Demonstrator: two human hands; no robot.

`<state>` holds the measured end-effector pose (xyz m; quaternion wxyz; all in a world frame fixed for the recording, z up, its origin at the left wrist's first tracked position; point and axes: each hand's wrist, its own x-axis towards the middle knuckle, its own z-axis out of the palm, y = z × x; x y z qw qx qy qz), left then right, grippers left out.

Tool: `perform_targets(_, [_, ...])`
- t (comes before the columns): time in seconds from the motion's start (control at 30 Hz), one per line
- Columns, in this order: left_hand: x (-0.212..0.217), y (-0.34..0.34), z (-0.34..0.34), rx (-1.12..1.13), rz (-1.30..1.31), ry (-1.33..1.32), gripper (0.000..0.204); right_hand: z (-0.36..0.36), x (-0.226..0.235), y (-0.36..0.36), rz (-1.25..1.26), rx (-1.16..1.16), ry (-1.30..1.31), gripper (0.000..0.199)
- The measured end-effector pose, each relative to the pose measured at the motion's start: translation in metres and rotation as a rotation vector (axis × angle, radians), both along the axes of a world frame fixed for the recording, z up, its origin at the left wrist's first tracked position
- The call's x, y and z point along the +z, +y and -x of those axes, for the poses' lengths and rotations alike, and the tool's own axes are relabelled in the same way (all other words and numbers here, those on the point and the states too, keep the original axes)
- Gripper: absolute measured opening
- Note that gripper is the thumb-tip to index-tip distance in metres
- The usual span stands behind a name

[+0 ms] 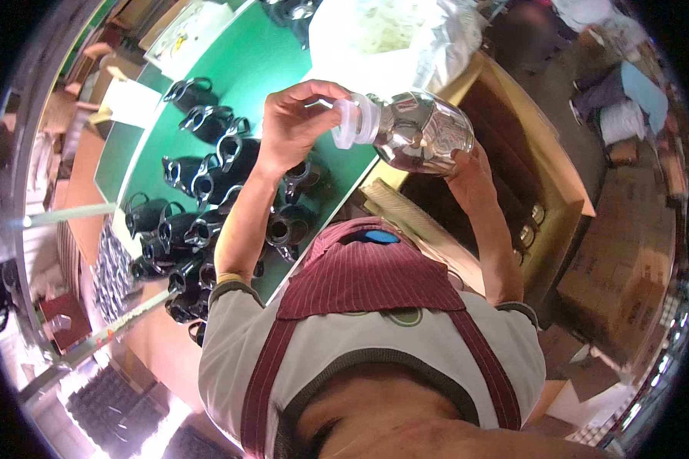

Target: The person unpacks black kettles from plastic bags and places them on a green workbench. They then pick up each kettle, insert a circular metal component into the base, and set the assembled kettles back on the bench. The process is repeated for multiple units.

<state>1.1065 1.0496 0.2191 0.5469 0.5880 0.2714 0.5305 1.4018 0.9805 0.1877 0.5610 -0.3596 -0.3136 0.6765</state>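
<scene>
Two hands share this: my right hand [471, 170] cradles the shiny steel flask liner [425, 131] from beneath, and my left hand [298, 122] pinches the translucent plastic ring [354, 121] at its mouth. Pressing squarely should seat it evenly.

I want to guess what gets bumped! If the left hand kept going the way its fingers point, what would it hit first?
The left hand points its fingers at the white ring it already pinches, on the neck of the shiny metal flask held by the right hand. So probably the flask, though depth is hard to judge.
</scene>
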Motion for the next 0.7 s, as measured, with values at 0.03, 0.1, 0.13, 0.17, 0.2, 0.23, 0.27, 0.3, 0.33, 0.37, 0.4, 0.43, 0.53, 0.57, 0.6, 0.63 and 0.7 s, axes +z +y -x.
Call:
perform_targets(0.03, [-0.003, -0.001, 0.010, 0.004, 0.004, -0.013, 0.019, 0.008, 0.000, 0.006, -0.009, 0.053, -0.007, 0.066])
perform_targets(0.1, [-0.005, -0.005, 0.022, 0.099, -0.080, -0.101, 0.018, 0.023, -0.001, 0.020, -0.027, 0.158, -0.017, 0.070])
perform_targets(0.13, [-0.006, -0.005, 0.027, 0.150, -0.148, -0.125, 0.018, 0.032, -0.001, 0.027, -0.064, 0.197, -0.016, 0.076])
perform_targets(0.17, [-0.006, -0.005, 0.033, 0.201, -0.216, -0.148, 0.018, 0.040, 0.000, 0.035, -0.060, 0.199, -0.123, 0.079])
perform_targets(0.2, [-0.007, -0.004, 0.040, 0.259, -0.268, -0.119, 0.019, 0.047, 0.001, 0.043, -0.037, 0.223, -0.148, 0.078])
perform_targets(0.23, [-0.009, -0.003, 0.047, 0.298, -0.283, -0.138, 0.019, 0.054, 0.001, 0.053, -0.019, 0.249, -0.171, 0.077])
perform_targets(0.27, [-0.012, -0.002, 0.054, 0.336, -0.297, -0.157, 0.019, 0.062, 0.001, 0.060, -0.070, 0.298, -0.157, 0.076])
perform_targets(0.3, [-0.015, -0.001, 0.061, 0.372, -0.312, -0.175, 0.019, 0.071, 0.003, 0.069, -0.110, 0.341, -0.157, 0.076])
perform_targets(0.33, [-0.020, 0.001, 0.069, 0.420, -0.327, -0.148, 0.019, 0.078, 0.002, 0.074, -0.103, 0.350, -0.182, 0.075])
perform_targets(0.37, [-0.021, 0.004, 0.078, 0.455, -0.363, -0.089, 0.019, 0.085, 0.002, 0.079, -0.096, 0.357, -0.208, 0.075])
perform_targets(0.4, [-0.022, 0.006, 0.086, 0.489, -0.397, -0.029, 0.019, 0.092, 0.003, 0.083, -0.103, 0.376, -0.203, 0.074])
perform_targets(0.43, [-0.023, 0.009, 0.094, 0.520, -0.433, 0.029, 0.018, 0.099, 0.007, 0.088, -0.112, 0.392, -0.199, 0.074])
perform_targets(0.53, [-0.025, 0.007, 0.113, 0.587, -0.398, 0.252, 0.018, 0.115, 0.000, 0.097, -0.170, 0.393, -0.185, 0.068])
perform_targets(0.57, [-0.023, 0.004, 0.117, 0.592, -0.387, 0.320, 0.017, 0.118, -0.007, 0.098, -0.194, 0.386, -0.182, 0.065])
perform_targets(0.6, [-0.022, 0.001, 0.120, 0.618, -0.388, 0.390, 0.017, 0.120, -0.014, 0.097, -0.107, 0.403, -0.136, 0.062])
perform_targets(0.63, [-0.022, -0.002, 0.123, 0.598, -0.368, 0.381, 0.014, 0.122, -0.022, 0.095, -0.021, 0.420, -0.089, 0.059])
perform_targets(0.7, [-0.039, -0.001, 0.130, 0.564, -0.321, 0.282, 0.012, 0.125, -0.036, 0.097, 0.133, 0.449, 0.022, 0.055])
